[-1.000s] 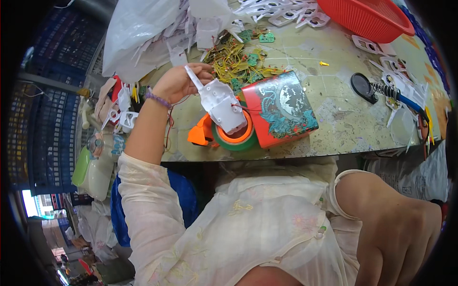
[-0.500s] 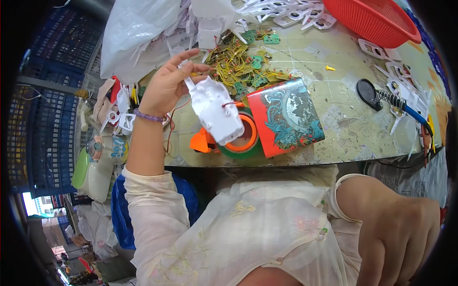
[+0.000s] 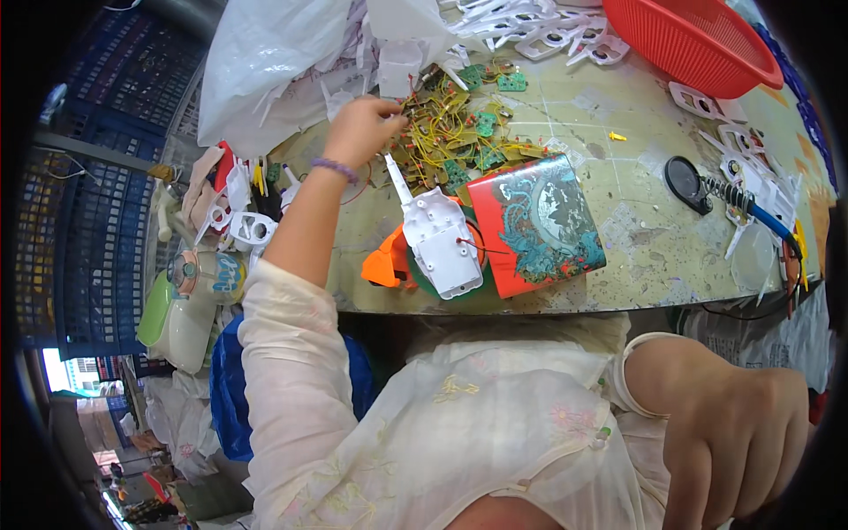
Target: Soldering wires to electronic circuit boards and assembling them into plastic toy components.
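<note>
My left hand (image 3: 364,131) reaches to the left edge of a pile of green circuit boards with yellow wires (image 3: 452,119). Its thumb and forefinger are apart, with nothing visible between them. Just below lies a white plastic casing half (image 3: 443,252) with a long antenna-like stem, hollow side up and a thin dark red wire coming from it. It rests on a tape roll (image 3: 478,237), beside a red and teal box (image 3: 539,225). At the lower right, close to the camera, my right hand (image 3: 740,433) is closed, its fingers curled downward; whatever they hold is hidden.
An orange piece (image 3: 385,261) lies left of the tape roll. White plastic parts (image 3: 565,35) and a red basket (image 3: 698,44) fill the far side. A soldering iron holder with a blue handle (image 3: 767,216) stands at right. A plastic bag (image 3: 265,71) bulges at far left.
My left hand has let go of the white casing half and moved up and right to the wire pile. The casing now lies on the tape roll. My right hand has hardly moved.
</note>
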The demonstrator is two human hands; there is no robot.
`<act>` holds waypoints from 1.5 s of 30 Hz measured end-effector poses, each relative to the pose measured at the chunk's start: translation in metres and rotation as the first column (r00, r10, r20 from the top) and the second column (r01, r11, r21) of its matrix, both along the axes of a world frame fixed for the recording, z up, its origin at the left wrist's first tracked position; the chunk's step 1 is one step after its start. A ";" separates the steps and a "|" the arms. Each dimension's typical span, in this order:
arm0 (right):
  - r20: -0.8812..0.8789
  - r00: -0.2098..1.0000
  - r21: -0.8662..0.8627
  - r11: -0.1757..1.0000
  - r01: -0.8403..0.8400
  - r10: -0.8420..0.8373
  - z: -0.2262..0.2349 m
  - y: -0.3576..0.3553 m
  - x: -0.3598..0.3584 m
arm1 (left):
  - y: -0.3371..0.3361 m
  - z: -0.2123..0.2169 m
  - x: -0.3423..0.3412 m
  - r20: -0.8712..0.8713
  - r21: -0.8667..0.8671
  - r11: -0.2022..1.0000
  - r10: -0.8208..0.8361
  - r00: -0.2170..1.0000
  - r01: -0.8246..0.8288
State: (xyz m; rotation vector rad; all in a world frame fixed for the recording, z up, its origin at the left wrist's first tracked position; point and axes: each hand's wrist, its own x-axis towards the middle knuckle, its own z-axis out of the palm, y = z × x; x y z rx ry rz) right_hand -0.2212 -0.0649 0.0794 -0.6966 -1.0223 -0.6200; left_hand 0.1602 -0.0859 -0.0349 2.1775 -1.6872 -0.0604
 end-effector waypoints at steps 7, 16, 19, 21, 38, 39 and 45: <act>-0.164 0.981 -0.017 0.995 0.102 -0.103 -0.029 -0.005 -0.013 | -0.012 -0.002 0.011 0.172 0.038 0.989 0.135 0.976 -0.144; -0.553 0.050 -0.483 0.369 0.794 -0.832 -0.068 0.002 0.024 | 0.051 0.065 -0.071 -0.797 -0.395 0.849 -0.127 0.591 -0.350; -0.636 0.046 -0.492 0.452 0.744 -0.770 -0.079 -0.002 0.037 | 0.076 0.070 -0.121 -0.815 -0.472 0.803 -0.241 0.527 -0.364; -0.644 0.030 -0.440 0.403 0.802 -0.764 -0.081 0.001 0.044 | 0.094 0.062 -0.146 -0.642 -0.647 0.668 -0.219 0.735 -0.367; -0.554 -0.006 -0.586 0.385 0.713 -0.832 -0.067 -0.005 0.044 | 0.124 0.040 -0.149 -0.235 -0.599 0.672 -0.667 0.707 0.435; -0.425 -0.034 -0.702 0.306 0.643 -0.905 -0.063 -0.011 0.039 | 0.120 0.041 -0.147 -0.115 -0.578 0.652 -0.660 0.742 0.490; 0.087 -0.056 -0.922 -0.102 0.374 -0.995 -0.044 -0.024 0.038 | 0.103 0.047 -0.136 0.054 -0.408 0.704 -0.617 0.785 0.581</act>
